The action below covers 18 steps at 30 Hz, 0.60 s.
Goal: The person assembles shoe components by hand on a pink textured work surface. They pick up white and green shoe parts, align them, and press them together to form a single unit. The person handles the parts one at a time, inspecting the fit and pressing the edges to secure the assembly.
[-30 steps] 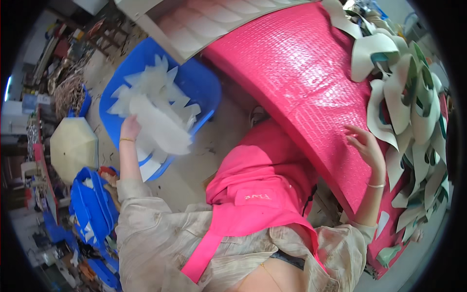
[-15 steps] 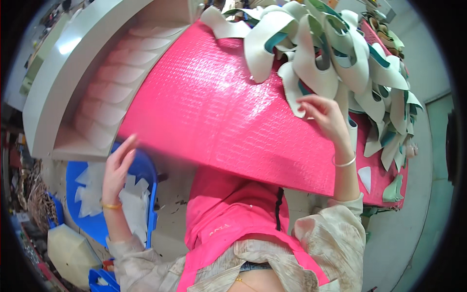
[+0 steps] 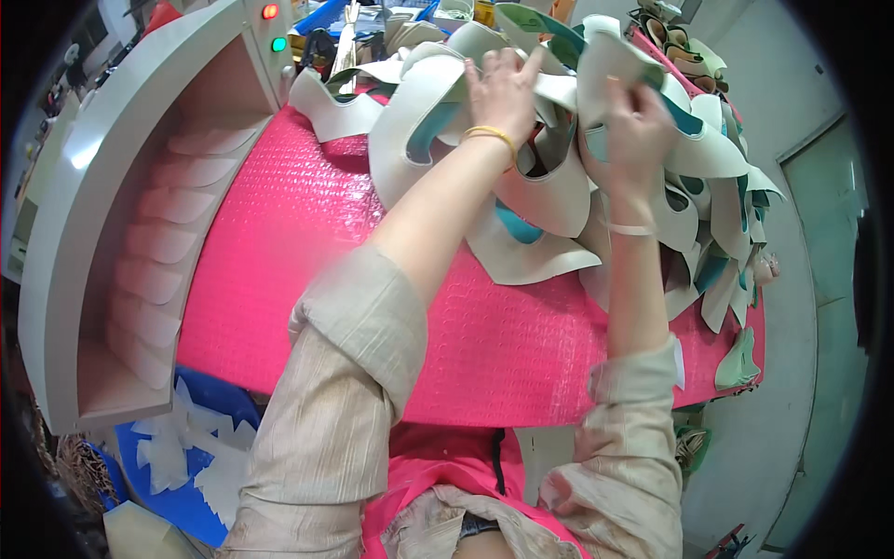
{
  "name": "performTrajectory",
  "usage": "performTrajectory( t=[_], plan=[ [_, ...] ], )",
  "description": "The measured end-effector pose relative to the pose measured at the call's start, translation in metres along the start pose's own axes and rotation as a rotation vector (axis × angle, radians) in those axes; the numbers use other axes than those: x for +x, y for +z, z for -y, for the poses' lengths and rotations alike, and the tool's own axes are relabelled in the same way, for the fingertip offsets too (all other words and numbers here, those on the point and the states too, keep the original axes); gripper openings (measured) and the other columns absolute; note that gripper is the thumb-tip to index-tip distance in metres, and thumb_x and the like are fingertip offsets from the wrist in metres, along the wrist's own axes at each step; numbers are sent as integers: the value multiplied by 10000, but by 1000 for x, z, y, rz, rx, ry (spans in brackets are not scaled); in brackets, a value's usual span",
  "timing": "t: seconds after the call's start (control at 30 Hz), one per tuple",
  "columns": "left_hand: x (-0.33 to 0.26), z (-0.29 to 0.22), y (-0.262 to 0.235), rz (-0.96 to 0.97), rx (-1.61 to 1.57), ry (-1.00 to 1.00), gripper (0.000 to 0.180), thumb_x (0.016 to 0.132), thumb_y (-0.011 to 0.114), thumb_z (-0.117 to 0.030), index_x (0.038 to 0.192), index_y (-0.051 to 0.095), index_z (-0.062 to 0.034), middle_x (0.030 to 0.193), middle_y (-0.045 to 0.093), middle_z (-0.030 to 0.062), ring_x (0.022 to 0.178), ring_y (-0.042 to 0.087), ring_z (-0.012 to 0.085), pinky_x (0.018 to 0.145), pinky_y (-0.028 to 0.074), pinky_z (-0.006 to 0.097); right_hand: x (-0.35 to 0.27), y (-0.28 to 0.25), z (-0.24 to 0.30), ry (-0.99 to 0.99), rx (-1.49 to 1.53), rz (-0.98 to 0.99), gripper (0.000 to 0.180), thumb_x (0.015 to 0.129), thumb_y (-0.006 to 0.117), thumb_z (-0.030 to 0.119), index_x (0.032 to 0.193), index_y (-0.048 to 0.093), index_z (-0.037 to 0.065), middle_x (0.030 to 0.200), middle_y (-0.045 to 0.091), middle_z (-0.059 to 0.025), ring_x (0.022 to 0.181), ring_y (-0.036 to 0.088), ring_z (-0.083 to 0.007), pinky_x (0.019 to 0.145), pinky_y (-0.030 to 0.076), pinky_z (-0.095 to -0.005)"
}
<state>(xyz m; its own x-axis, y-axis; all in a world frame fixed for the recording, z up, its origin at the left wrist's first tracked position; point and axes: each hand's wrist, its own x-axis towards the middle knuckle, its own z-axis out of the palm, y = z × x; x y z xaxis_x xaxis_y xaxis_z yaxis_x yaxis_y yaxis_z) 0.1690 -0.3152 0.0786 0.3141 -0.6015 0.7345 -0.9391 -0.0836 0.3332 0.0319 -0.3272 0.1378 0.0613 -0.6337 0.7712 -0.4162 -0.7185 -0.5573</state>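
Observation:
A heap of white, curved shoe uppers (image 3: 549, 200) with teal linings lies on a pink-covered table (image 3: 503, 354). My left hand (image 3: 503, 98) reaches to the far side of the heap, its fingers spread over the pieces and touching them. To its right, my right hand (image 3: 638, 135) is blurred, with fingers curled at the lower edge of a raised white shoe upper (image 3: 610, 61). That piece is smeared by motion too. Other pieces hide part of the contact at both hands.
On the left stands a curved white machine (image 3: 51, 252) with a row of thin white pieces (image 3: 154, 242) along its opening. Below it, a blue bin (image 3: 177, 503) holds white scraps. A pale green piece (image 3: 740, 361) lies at the table's right corner.
My left hand has swung from beside the machine over to the heap. My right hand has moved farther up into it. Several shoe uppers have shifted left and toward me.

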Motion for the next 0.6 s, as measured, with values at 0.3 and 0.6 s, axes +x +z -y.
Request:
performTrajectory(
  t=[0.3,0.6],
  plan=[
    [-18,-15,-19,274,-104,469,807,622,481,89,1343,313,-232,1340,327,102,1264,258,269,1018,54,596,10,-125,-32,301,898,-249,291,837,558,110,1097,490,-3,1050,554,-81,968,522,-165,841,409,-285],
    [-139,-20,-81,1254,-1727,-1011,742,813,412,-633,1118,504,37,920,624,85,769,616,173,709,497,264,-138,-151,47,-460,701,1372,257,759,557,101,1011,587,63,844,614,-65,738,593,-236,713,452,-339]
  ],
)
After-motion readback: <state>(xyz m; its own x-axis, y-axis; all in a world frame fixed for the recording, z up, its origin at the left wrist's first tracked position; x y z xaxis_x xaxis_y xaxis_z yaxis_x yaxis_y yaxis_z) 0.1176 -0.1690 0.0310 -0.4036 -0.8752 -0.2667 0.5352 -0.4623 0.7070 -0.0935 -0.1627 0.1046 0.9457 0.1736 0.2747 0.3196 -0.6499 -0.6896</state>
